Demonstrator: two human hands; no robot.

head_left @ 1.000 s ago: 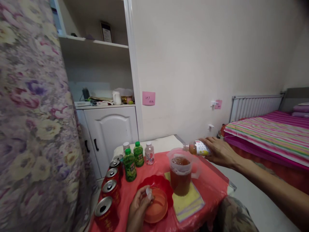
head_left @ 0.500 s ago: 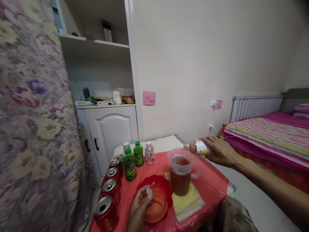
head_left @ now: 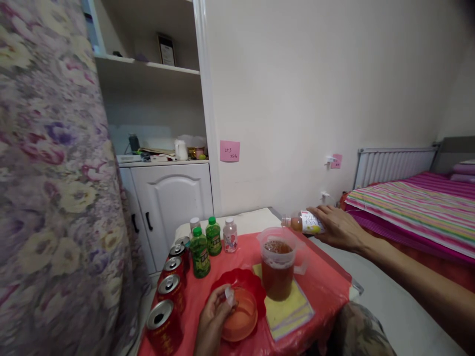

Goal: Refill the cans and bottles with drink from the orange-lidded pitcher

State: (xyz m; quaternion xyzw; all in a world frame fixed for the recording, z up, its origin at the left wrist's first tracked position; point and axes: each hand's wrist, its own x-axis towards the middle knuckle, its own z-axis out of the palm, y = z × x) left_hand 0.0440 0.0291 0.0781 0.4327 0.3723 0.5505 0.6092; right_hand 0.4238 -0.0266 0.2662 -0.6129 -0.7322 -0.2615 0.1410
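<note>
Bottle [head_left: 303,222]: gripped in my R hand [head_left: 337,229], base hidden.
L hand [head_left: 214,311]: pinching whitish bit [head_left: 229,296], can't ID.

Dim, diffuse light; shelf recess [head_left: 156,106] shadowed; wide-angle stretch; top right corner darkened.

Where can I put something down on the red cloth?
Right of the jug and yellow cloth, the red cloth lies bare. A smaller patch shows between the jug and the decorated clear bottle. Cans and green bottles crowd the left.
</note>
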